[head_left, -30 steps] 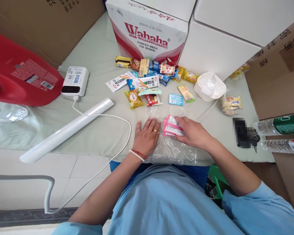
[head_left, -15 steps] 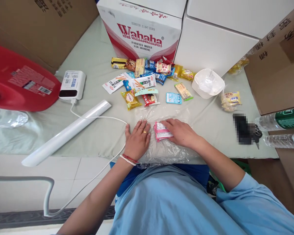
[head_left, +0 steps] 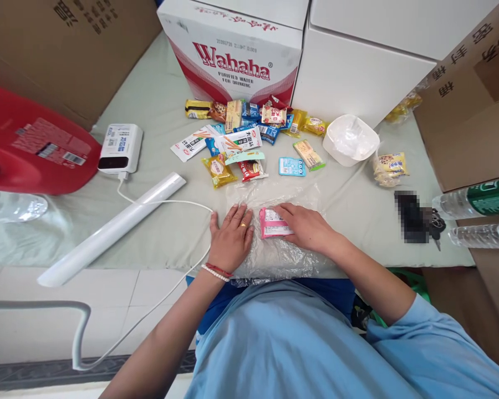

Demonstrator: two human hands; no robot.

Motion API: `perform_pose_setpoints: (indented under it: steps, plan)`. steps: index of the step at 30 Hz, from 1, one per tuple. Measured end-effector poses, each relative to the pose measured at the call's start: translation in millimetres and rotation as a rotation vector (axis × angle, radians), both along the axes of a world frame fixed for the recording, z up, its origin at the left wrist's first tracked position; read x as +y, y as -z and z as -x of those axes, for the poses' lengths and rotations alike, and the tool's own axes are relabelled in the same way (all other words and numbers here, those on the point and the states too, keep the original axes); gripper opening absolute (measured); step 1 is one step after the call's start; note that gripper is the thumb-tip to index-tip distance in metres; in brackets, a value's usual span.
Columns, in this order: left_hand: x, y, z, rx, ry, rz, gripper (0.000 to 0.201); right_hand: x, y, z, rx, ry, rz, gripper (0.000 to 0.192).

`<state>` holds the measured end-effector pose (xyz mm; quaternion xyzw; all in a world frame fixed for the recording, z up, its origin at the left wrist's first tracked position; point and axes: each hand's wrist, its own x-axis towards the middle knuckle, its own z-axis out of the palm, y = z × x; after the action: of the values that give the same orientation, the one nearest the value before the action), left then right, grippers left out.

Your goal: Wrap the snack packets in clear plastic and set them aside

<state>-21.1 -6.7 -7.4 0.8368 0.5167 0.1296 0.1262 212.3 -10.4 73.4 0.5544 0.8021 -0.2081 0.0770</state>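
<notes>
Our left hand [head_left: 232,235] lies flat, fingers spread, pressing down the left side of a clear plastic bag [head_left: 276,252] that is spread on the tabletop [head_left: 166,244] right at its near edge. It grips nothing; it only pins the film. Our right hand [head_left: 310,228] rests over a small pink packet [head_left: 273,223], fingers stretched loosely across its right end rather than closed around it. The packet sits on or just inside the bag, between our two hands; we cannot tell which through the film.

We judge the packet light, thin and a little crinkly, easy to slide but apt to skid on the slick plastic. The short ends look the best places to pinch. The bag is limp and slippery; it will bunch unless held flat, and part of it droops over the tabletop's edge toward our lap.

Beyond the bag lies a scatter of snack packets [head_left: 249,136], near but not touching it, with a white bowl [head_left: 349,141] to the right and a Wahaha box [head_left: 233,52] behind. A white tube [head_left: 112,227] and a charging cable [head_left: 166,202] lie to the left, the cable running just beside our left hand. Bottles [head_left: 478,202] stand well apart on the right. Open room is mostly straight ahead of the bag, a narrow strip.
</notes>
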Motion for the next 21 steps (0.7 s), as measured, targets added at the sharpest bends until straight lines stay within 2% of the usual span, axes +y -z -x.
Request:
perform_pose_setpoints:
  steps: [6, 10, 13, 14, 16, 19, 21]
  plan:
    - [-6.7, -3.2, 3.9, -0.008, -0.019, -0.039, 0.044, 5.9, -2.8, 6.6, -0.064, -0.082, -0.049, 0.065]
    - [-12.5, -2.0, 10.0, -0.013, -0.017, -0.054, 0.044, 9.6, -1.2, 7.0, -0.055, -0.061, -0.018, 0.072]
    - [-16.6, -3.6, 21.2, -0.052, -0.006, -0.145, 0.042, 0.9, -2.4, -6.3, 0.025, -0.040, -0.009, 0.082]
    - [-18.5, -5.6, 26.8, -0.076, 0.036, -0.181, 0.043, -6.5, -3.7, -14.1, 0.073, -0.033, -0.025, 0.083]
    - [-23.7, -11.3, 40.5, -0.134, 0.217, -0.208, 0.048, -28.8, -6.2, -33.1, 0.190, -0.032, -0.082, 0.079]
    - [-34.8, -18.5, 62.2, -0.192, 0.556, -0.117, 0.052, -74.0, -2.8, -63.3, 0.288, -0.096, -0.102, 0.072]
    - [-42.1, -17.8, 73.4, -0.166, 0.673, -0.053, 0.049, -102.6, 8.6, -78.6, 0.268, -0.124, -0.076, 0.067]
